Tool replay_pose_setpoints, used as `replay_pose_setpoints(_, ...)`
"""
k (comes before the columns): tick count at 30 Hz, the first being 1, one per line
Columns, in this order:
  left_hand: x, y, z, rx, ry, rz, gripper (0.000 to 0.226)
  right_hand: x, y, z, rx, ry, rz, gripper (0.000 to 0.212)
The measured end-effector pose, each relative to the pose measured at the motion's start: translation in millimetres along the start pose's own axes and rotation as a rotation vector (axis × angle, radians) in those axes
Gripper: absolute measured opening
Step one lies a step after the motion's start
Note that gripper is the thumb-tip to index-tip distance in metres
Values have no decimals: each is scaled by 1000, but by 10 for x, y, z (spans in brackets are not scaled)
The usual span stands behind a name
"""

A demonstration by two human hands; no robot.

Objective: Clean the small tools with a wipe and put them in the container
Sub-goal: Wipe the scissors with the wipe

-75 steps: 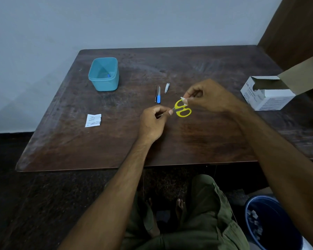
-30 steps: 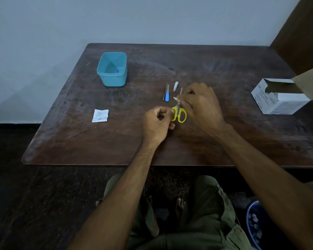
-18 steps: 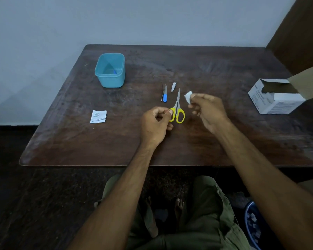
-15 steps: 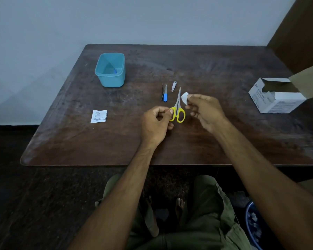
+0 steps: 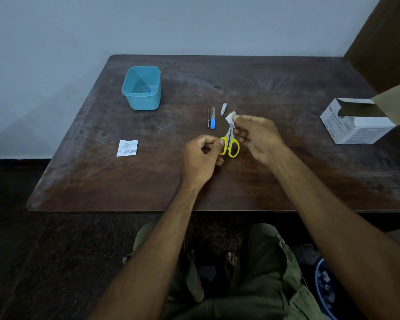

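Scissors (image 5: 229, 144), small, stiff, yellow-looped steel, look light: left hand (image 5: 200, 159) pinches one loop, right hand (image 5: 258, 137) pinches white soft wipe (image 5: 231, 117) on the blades, right of teal plastic container (image 5: 141, 87).

Left hand (image 5: 202, 155) mid-frame, fingers curled, thumb pinching the scissors (image 5: 229, 144) by a yellow loop | right hand (image 5: 256, 135) just right of it, thumb and forefinger pinching the wipe (image 5: 230, 117) at the blades | I see both bare forearms rising from the lower frame, converging at centre.
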State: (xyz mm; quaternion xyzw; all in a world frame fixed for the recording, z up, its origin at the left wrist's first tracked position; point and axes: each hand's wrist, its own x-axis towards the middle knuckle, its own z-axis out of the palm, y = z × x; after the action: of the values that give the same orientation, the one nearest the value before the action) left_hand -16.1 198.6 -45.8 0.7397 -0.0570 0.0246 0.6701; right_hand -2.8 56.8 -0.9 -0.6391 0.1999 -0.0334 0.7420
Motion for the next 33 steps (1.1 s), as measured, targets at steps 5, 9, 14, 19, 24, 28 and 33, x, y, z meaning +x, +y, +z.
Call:
replay_pose_setpoints(5,10,-6,2,20,2,-2,6,-39,52,-70,-151,-40,17,9)
replay_pose_setpoints(9,-4,0,19,29,-14,10,7,21,-81,-60,-69,39,-26,10)
replay_pose_setpoints(14,-16,1,13,41,28,16,9,-16,16,-7,-127,36,-13,7)
replay_pose_setpoints(19,-38,-7,43,79,32,53,14,-48,39,-27,-144,98,-41,9)
replay_pose_setpoints(24,-53,1,46,75,100,54,20,-78,-34,-16,-108,187,-170,11)
replay_pose_setpoints(28,-39,7,60,80,131,35,22,-122,22,5,-336,171,-376,6)
replay_pose_setpoints(33,-60,17,58,94,148,56,21,-177,80,132,-578,191,-474,11)
